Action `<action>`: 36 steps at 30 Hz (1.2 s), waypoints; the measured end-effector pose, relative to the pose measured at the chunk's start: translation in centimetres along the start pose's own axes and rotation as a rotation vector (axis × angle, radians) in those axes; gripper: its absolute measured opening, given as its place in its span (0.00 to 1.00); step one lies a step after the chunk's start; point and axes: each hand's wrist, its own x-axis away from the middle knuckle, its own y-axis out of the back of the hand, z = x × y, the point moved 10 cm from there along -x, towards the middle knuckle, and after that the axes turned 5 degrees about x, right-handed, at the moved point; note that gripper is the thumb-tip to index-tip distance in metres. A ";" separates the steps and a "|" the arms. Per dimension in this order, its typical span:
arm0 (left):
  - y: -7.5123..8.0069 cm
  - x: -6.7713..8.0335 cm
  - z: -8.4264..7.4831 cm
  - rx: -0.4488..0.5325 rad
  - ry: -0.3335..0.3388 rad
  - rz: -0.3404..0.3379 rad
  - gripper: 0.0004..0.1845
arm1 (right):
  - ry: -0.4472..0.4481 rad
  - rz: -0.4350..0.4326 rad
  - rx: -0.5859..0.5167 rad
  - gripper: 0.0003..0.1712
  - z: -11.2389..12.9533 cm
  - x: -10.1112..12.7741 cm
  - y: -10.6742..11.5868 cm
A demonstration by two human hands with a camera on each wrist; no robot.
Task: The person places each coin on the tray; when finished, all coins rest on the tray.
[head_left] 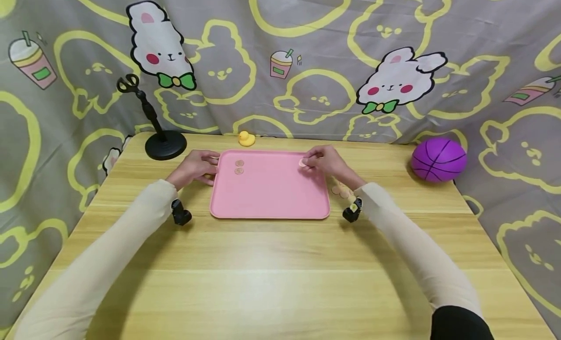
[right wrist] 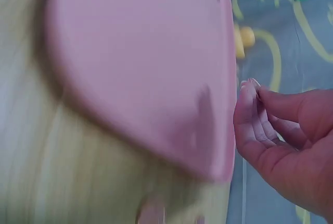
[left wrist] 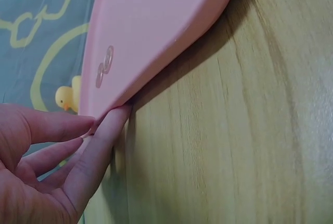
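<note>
A pink rectangular tray (head_left: pixel 271 194) lies on the table, its left edge beside my left hand (head_left: pixel 197 167). In the left wrist view, the left thumb and fingers (left wrist: pixel 99 146) pinch the tray's rim near a corner. My right hand (head_left: pixel 324 162) is over the tray's far right part, pinching a small, pale, coin-like disc (head_left: pixel 302 162) between thumb and fingertips. Two similar round discs, one (head_left: pixel 239 163) behind the other (head_left: pixel 238 171), lie flat inside the tray near its far left corner.
Several more round discs (head_left: pixel 344 190) lie on the table right of the tray, partly hidden by the right wrist. A yellow rubber duck (head_left: pixel 246 139) sits behind the tray. A black stand (head_left: pixel 165 145) is at the back left, a purple ball (head_left: pixel 439 159) at the back right.
</note>
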 end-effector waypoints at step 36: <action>-0.3 -0.4 -0.6 -0.047 0.025 0.002 0.33 | -0.113 0.353 -0.343 0.09 7.1 -2.3 -16.8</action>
